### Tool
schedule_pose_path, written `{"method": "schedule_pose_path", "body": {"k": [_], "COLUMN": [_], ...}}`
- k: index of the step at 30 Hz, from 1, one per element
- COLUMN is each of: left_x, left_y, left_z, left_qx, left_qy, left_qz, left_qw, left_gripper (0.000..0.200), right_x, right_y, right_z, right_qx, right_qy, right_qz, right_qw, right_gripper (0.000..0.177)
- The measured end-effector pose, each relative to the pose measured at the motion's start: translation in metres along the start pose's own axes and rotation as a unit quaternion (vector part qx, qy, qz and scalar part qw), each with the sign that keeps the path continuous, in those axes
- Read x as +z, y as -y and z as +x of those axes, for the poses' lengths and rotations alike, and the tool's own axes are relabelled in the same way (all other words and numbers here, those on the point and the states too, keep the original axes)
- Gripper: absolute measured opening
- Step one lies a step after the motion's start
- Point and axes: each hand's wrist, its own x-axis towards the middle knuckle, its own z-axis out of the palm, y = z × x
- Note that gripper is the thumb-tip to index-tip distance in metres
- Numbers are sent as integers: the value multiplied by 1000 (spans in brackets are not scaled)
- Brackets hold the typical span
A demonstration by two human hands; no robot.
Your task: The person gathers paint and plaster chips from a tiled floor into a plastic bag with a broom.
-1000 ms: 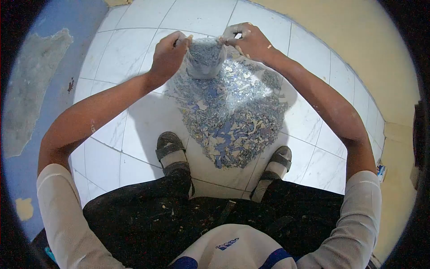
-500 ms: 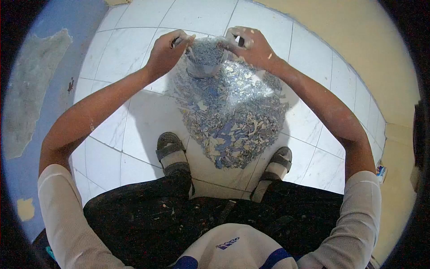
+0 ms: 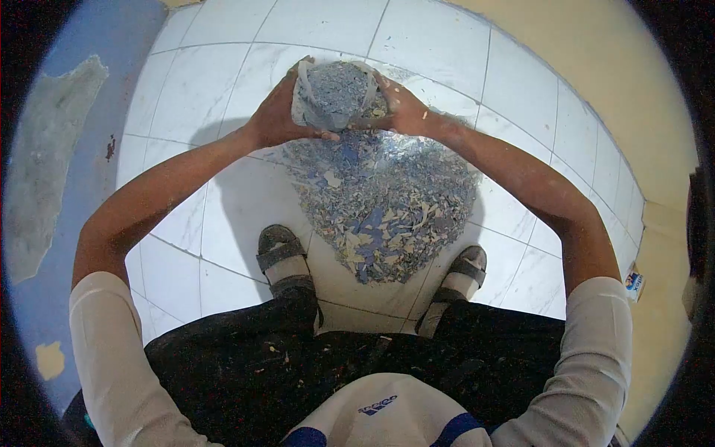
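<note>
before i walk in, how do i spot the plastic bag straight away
On the white tiled floor, find the heap of blue, cream and grey flakes beyond the sandals. At its far end, the plastic bag is held between the left hand and right hand. Unlike the flakes nearby, its grey contents are ringed by a pale, see-through rim.

Read "adidas" in small dark blue letters [image 3: 382, 402] on the white shirt [image 3: 410, 421], at the lower middle of the frame. Appeared upside down there, slanting up toward the right, with a three-bar mark [image 3: 374, 409] of the same blue just below. Looked blurred at the edges, but legible enough to recognise as the brand. Also found printing on a small blue-and-white packet [image 3: 633, 284], near the right edge of the frame, below mid-height. Proved too small and blurred there to read with any certainty.
</note>
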Motion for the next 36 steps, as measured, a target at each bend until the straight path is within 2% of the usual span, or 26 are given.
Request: {"method": "schedule_pose_path", "body": {"k": [2, 11, 14, 17, 19, 21, 26, 32, 36], "left_x": [8, 21, 22, 20, 19, 14, 9, 2, -5], "left_y": [8, 26, 24, 23, 20, 16, 12, 14, 15], "left_z": [7, 8, 6, 7, 7, 7, 5, -1, -2], "left_qx": [27, -45, -57, -39, -52, -53, -12, -22, 28], "left_qy": [-19, 7, 4, 15, 20, 28, 17, 4, -15], "left_qz": [-69, -175, -158, -190, -161, -146, -99, -34, 8], "left_qw": [997, 984, 986, 981, 985, 987, 995, 999, 999], "left_gripper": [119, 111, 110, 110, 109, 109, 109, 106, 105], "right_x": [3, 10, 18, 11, 12, 6, 1, -4, -15], "right_y": [-2, -17, -26, -11, -18, -10, -5, -8, -4], "right_z": [3, 10, 16, 11, 11, 11, 13, 4, -9], "right_qx": [-32, -11, -50, 2, -57, -63, 46, -72, 9], "right_qy": [-2, 19, -13, -12, -18, -2, 55, -20, 14], "right_qz": [39, 112, 41, -15, 22, 33, -17, -11, -65], "right_qw": [999, 993, 998, 1000, 998, 997, 997, 997, 998], "right_gripper": [95, 79, 93, 93, 89, 89, 97, 103, 101]}}
